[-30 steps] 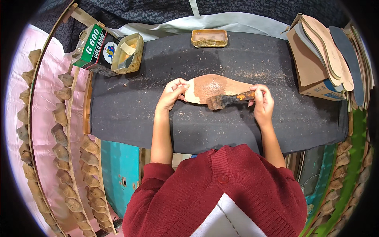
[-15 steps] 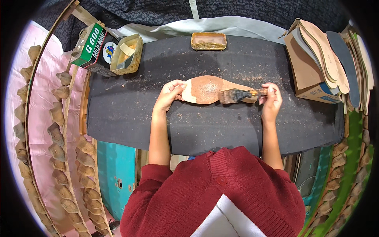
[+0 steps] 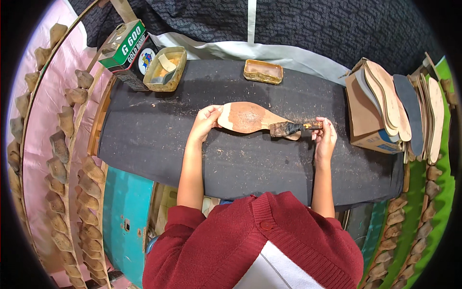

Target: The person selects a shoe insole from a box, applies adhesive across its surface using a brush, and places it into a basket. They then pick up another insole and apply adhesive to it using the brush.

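My left hand (image 3: 206, 124) pinches the rounded left end of a tan insole (image 3: 248, 117) between thumb and fingers. The insole lies level just over the dark table, its middle covered with a darker, glossy, wet-looking coat; the end by my left fingers is paler. My right hand (image 3: 325, 139) is closed on the handle of a flat brush (image 3: 288, 128), which has dark wrapping around its middle. The brush's stiff brown bristles rest at the narrower right part of the insole and hide some of it.
A black cloth-covered table (image 3: 250, 168) carries scattered shavings. At the back left stand a green-and-black can (image 3: 127, 58) and a crusted tub (image 3: 175, 82) with spreaders. A shallow amber tray (image 3: 263, 75) sits behind the insole. Right: a cardboard box (image 3: 358, 108) with insoles. Shoe lasts (image 3: 58, 147) line side racks.
The whole view has shifted, so the table appears lower and tilted. Against the insole, the brush has moved slightly toward its narrow right end. Both hands keep their holds.
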Demonstrator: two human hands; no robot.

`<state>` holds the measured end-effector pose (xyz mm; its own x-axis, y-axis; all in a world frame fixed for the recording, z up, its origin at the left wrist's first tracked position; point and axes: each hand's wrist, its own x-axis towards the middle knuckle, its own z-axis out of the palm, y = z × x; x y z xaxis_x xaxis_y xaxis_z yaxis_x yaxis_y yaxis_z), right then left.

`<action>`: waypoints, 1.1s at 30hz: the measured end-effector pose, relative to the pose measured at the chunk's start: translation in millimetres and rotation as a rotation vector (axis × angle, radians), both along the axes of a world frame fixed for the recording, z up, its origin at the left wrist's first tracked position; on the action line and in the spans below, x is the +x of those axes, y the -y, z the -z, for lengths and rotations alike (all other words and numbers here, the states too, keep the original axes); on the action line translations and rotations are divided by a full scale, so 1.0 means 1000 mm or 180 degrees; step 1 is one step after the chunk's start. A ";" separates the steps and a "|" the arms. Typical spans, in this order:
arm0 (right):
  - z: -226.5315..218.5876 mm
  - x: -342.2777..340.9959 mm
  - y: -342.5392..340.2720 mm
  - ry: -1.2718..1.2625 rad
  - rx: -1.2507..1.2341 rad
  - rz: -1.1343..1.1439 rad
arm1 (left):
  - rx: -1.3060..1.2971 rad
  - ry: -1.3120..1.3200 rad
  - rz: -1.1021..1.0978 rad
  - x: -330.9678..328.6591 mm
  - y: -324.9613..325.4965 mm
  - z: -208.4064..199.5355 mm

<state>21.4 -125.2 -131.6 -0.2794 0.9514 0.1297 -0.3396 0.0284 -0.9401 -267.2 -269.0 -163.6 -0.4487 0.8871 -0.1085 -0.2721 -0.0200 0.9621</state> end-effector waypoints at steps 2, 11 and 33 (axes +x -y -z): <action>-0.010 -0.008 -0.008 -0.0060 0.0104 -0.0107 | 0.0005 0.0019 -0.0034 -0.002 0.001 0.001; -0.064 -0.098 -0.081 0.0014 0.1398 0.0243 | 0.0082 -0.0117 -0.0125 0.001 0.000 0.000; -0.044 -0.118 -0.118 0.0579 0.1155 0.0411 | 0.0186 0.0100 -0.0304 0.010 -0.002 -0.005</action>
<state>-96.2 -7.2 -88.1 -0.2101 0.8818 0.4221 -0.1410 0.3999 -0.9056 -257.1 -266.6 -158.7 -0.5287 0.8456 -0.0732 -0.2963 -0.1030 0.9495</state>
